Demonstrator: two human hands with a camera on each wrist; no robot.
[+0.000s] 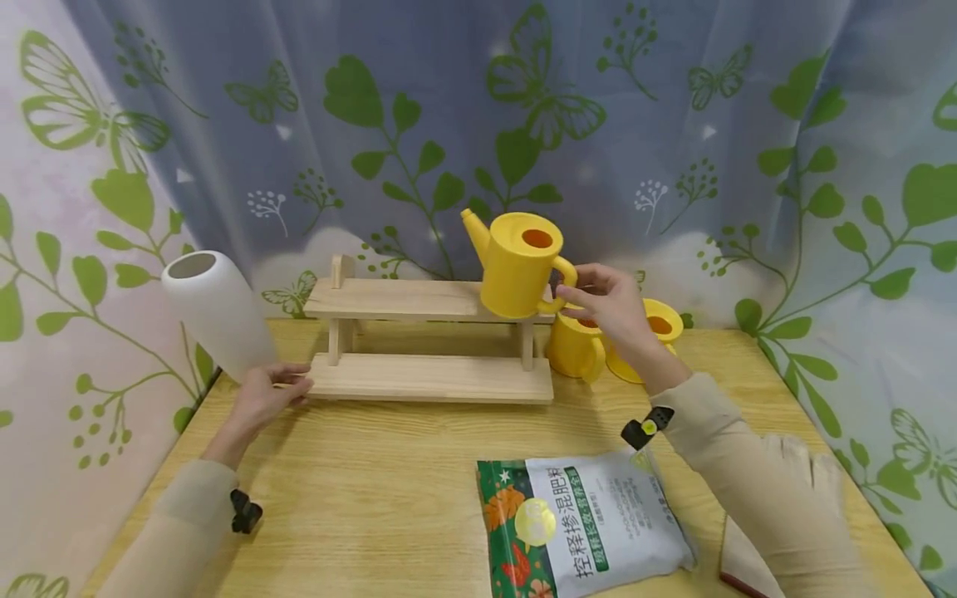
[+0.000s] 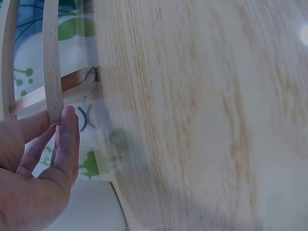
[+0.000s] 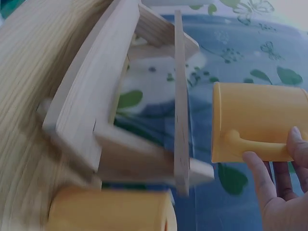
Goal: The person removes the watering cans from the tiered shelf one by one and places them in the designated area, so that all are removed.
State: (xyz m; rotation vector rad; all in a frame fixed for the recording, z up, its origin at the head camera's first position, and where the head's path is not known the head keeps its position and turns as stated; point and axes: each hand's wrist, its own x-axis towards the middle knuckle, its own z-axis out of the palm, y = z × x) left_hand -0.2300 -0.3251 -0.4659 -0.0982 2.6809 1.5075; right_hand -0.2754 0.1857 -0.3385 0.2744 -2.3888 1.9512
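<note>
My right hand (image 1: 609, 307) grips the handle of a yellow watering can (image 1: 516, 266), spout toward the left. In the right wrist view a gap shows between the can's base (image 3: 217, 122) and the upper board (image 3: 181, 106) of a small two-tier wooden shelf (image 1: 429, 378). The left hand (image 1: 262, 403) pinches the left end of the lower board, thumb on one side and fingers on the other in the left wrist view (image 2: 55, 110). Two more yellow watering cans, a nearer one (image 1: 574, 345) and a farther one (image 1: 624, 365), stand at the shelf's right end, partly hidden by the right hand and arm.
A white vase (image 1: 220, 316) stands left of the shelf, behind the left hand. On the table (image 1: 359, 490) lies a fertilizer bag (image 1: 583, 523) in front. White gloves (image 1: 803, 465) lie at the right, partly under the right sleeve. A patterned curtain (image 1: 449, 108) hangs behind.
</note>
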